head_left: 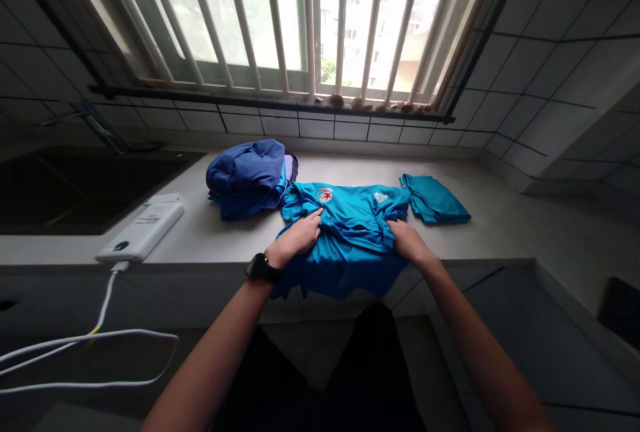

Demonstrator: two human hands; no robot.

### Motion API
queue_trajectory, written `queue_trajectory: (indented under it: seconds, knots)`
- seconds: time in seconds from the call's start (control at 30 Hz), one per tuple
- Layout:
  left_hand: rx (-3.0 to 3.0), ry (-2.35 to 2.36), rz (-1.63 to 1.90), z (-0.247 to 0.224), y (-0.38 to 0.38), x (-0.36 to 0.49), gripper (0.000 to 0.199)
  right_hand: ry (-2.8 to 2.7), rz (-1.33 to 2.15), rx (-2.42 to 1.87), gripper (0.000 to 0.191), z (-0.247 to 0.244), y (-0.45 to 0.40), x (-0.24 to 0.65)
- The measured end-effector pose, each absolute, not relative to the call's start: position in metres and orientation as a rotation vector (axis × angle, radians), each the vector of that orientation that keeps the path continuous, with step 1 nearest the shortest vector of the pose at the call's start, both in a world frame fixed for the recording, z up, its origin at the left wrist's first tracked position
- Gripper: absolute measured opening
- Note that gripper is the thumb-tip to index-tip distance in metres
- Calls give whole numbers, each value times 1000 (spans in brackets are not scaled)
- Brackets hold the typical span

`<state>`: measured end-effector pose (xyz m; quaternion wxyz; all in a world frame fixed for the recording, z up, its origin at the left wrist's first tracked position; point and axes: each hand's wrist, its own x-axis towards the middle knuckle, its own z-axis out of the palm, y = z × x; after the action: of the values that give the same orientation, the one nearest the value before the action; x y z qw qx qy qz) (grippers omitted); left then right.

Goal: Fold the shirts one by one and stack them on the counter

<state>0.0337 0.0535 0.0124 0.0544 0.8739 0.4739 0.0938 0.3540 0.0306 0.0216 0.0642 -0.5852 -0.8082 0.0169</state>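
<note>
A teal-blue shirt [353,202] lies in front of me on the counter, with a round red-and-white badge at its upper left and a white logo at its upper right. Its lower part is bunched into folds and hangs over the counter's front edge. My left hand [300,237], below a black wrist watch [263,269], is closed on the fabric at the shirt's left side. On the right side, my right hand [407,240] grips the cloth, its fingertips partly hidden in the folds.
A pile of blue and purple clothes [247,179] sits left of the shirt, and a folded teal garment [437,199] lies to its right. Further left are a white power bank [145,229] with a cable [107,302] and a dark sink [195,164]. A barred window [295,25] is behind.
</note>
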Motion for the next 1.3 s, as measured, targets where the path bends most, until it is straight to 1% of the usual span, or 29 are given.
queue_trajectory:
  seconds: [0.1,0.2,0.3,0.37,0.43,0.5,0.53,0.57,0.63,0.7,0.73,0.8,0.87,0.9,0.97,1.0,1.03,1.13,1.2,1.3]
  knots:
    - [2607,1485,223,19,89,44,39,-2395,161,-1856,35,33,67,354]
    - [2499,1589,216,34,118,53,37,-2319,273,-1924,31,54,103,349]
    - [2444,1685,229,57,133,57,38,-2237,266,-1962,29,80,126,345]
    - [2439,1735,379,72,130,52,39,-2164,207,-1973,32,94,126,345]
    - [2444,1739,662,84,116,43,36,-2104,127,-1931,32,99,114,351]
    - [2438,1700,911,88,92,29,31,-2098,61,-1815,29,92,92,364]
    - [2433,1691,954,88,78,22,29,-2125,47,-1739,27,86,80,372]
    - [2450,1669,921,86,63,16,26,-2179,56,-1664,24,77,67,382]
    - [2495,1654,696,82,34,4,21,-2318,107,-1582,20,61,44,401]
    - [2519,1667,445,79,11,-5,18,-2406,126,-1598,13,51,26,416]
    - [2523,1663,344,79,2,-8,16,-2429,126,-1628,13,49,20,421]
    - [2530,1593,225,81,-8,-10,12,-2448,128,-1671,30,53,12,423]
    - [2564,1461,276,84,-10,-7,10,-2431,127,-1638,44,60,8,412]
    - [2589,1387,352,83,-9,-4,16,-2416,122,-1593,46,63,8,403]
    - [2634,1245,494,75,-3,4,35,-2415,119,-1486,48,63,7,378]
    - [2642,1189,517,68,0,8,42,-2438,128,-1449,49,59,6,364]
    - [2639,1152,508,60,4,11,45,-2474,141,-1439,51,53,4,351]
    - [2596,1147,521,32,9,15,34,-2529,106,-1547,57,28,-3,324]
    - [2576,1172,603,18,8,13,34,-2500,41,-1617,59,15,-8,318]
    - [2569,1247,666,11,0,7,34,-2462,4,-1645,58,7,-15,322]
